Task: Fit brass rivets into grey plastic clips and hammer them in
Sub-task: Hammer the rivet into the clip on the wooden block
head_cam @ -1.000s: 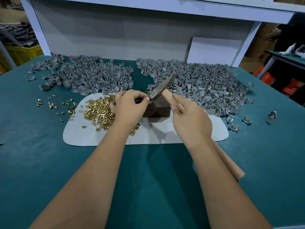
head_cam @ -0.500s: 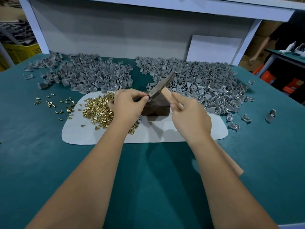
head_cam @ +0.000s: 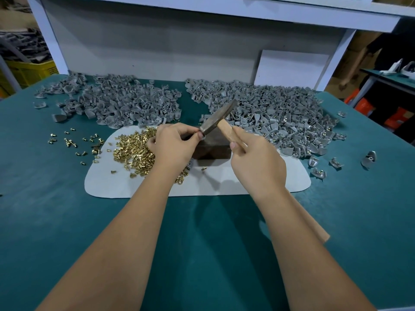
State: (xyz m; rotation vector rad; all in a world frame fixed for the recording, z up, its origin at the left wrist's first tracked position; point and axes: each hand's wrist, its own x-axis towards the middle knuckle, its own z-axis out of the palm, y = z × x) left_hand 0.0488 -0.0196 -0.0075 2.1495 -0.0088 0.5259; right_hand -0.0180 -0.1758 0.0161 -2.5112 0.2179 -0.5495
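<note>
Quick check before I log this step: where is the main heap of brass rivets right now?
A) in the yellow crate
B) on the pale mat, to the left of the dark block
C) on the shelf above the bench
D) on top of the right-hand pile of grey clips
B: the brass rivets lie heaped on the pale mat, left of the dark block, partly under the left hand.

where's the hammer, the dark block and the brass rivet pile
hammer (head_cam: 215, 118), head view, on the metal head above the block
dark block (head_cam: 213, 149), head view, on its near face, between the hands
brass rivet pile (head_cam: 132, 149), head view, on the middle of the heap, left of the left hand
</note>
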